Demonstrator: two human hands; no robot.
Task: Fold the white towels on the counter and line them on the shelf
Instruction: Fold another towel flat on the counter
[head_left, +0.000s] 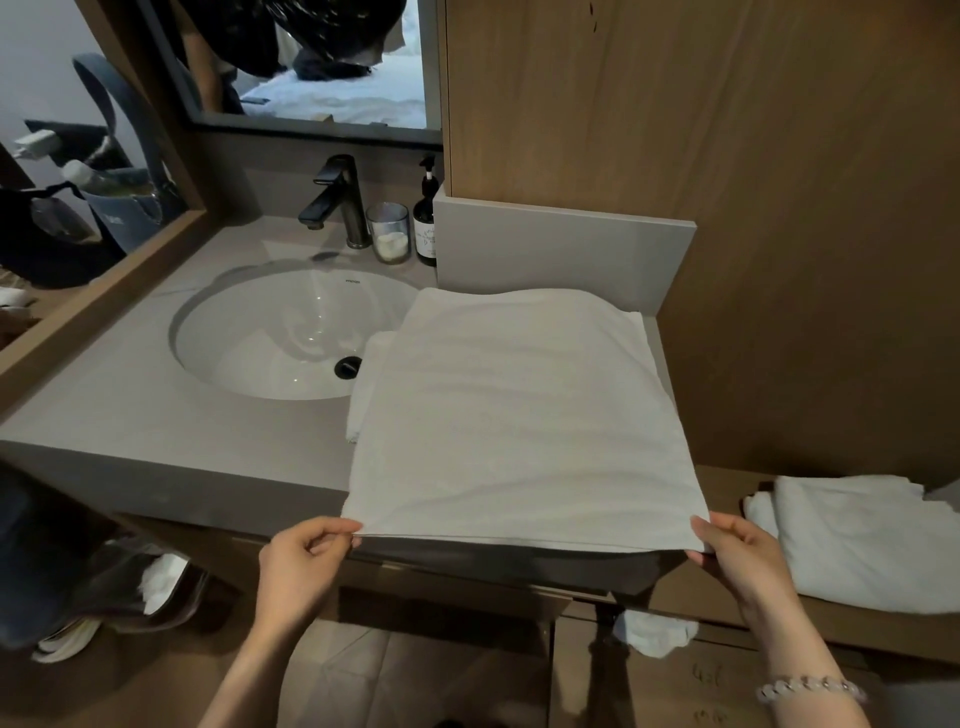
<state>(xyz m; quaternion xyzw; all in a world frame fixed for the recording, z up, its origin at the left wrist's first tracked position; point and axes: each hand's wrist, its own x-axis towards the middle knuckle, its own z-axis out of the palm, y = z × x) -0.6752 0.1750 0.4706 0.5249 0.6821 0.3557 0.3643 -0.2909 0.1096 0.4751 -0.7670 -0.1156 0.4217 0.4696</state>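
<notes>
Left hand (306, 561) and right hand (743, 556) pinching near corners of white towel (519, 415), long axis pointing away

White towel (519, 415) spread over counter (130, 410), near edge lifted. L hand (306, 564) pinches near-left corner, R hand (737, 558) pinches near-right corner. Sink (280, 338) just left of it. Folded towels (862, 540) on wooden shelf (727, 483) at right. Bracelet (810, 690) on R wrist.
</notes>
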